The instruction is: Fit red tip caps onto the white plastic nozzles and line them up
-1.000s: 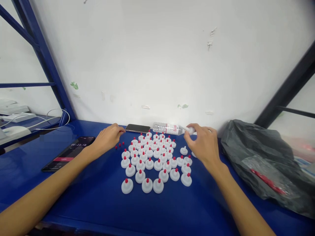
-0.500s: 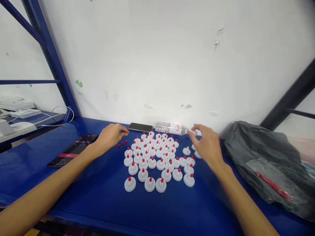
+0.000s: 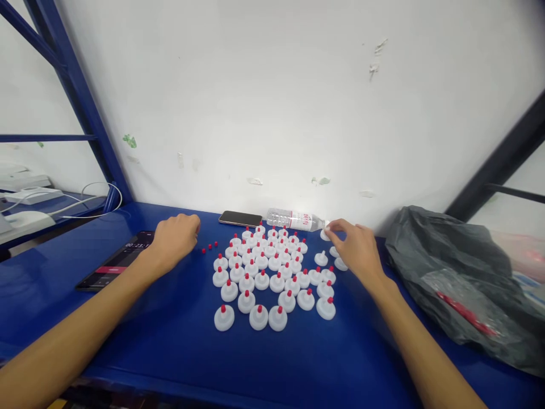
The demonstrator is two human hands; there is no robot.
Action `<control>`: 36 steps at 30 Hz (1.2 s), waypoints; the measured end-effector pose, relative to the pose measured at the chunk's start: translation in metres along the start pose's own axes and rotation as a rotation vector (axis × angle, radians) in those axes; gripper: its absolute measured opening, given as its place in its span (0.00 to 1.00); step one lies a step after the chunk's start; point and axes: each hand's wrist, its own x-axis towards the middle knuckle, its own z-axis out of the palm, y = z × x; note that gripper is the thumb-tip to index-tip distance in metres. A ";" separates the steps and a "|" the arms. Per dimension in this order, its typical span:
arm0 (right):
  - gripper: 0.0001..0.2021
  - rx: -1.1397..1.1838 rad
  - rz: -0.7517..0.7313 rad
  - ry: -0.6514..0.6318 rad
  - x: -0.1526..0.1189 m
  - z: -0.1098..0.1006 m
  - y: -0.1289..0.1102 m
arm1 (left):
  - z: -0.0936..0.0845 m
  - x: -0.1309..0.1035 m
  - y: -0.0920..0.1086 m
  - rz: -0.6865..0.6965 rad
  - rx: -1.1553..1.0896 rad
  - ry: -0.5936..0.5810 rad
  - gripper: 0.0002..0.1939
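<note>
My right hand [image 3: 357,250] pinches a white nozzle cap [image 3: 325,234] between thumb and fingertips, beside the neck of a lying clear bottle [image 3: 302,220]. Just left of that hand stands a white nozzle cap without a red tip [image 3: 321,259]. More white caps [image 3: 341,264] sit partly behind the thumb side. My left hand [image 3: 176,236] is closed with its fingers curled under; whether anything is in them is hidden. To its right lie three small red tips [image 3: 210,246]. Across the middle, many white nozzle caps [image 3: 261,279] stand upright with red tips on.
A dark phone [image 3: 240,218] lies by the wall. Another phone with a timer [image 3: 114,264] is partly under my left wrist. At right, a dark plastic bag [image 3: 426,244] carries a clear packet of red pieces [image 3: 466,312]. Blue frame posts [image 3: 85,108] flank the blue table [image 3: 272,363].
My left hand has drawn back left, away from the red tips, its fingers curling in. My right hand has lowered the white cap slightly toward the table. The view has shifted a little.
</note>
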 end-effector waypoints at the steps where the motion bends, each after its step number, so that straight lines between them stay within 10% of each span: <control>1: 0.06 0.000 0.006 -0.010 0.000 0.000 0.000 | -0.001 0.000 0.000 0.003 0.009 -0.009 0.14; 23: 0.07 -0.119 -0.054 -0.250 0.000 0.009 0.011 | 0.001 -0.003 0.002 0.087 0.017 -0.188 0.12; 36: 0.15 -0.048 -0.049 -0.117 -0.001 0.007 0.004 | 0.002 0.004 -0.003 0.108 -0.095 -0.301 0.09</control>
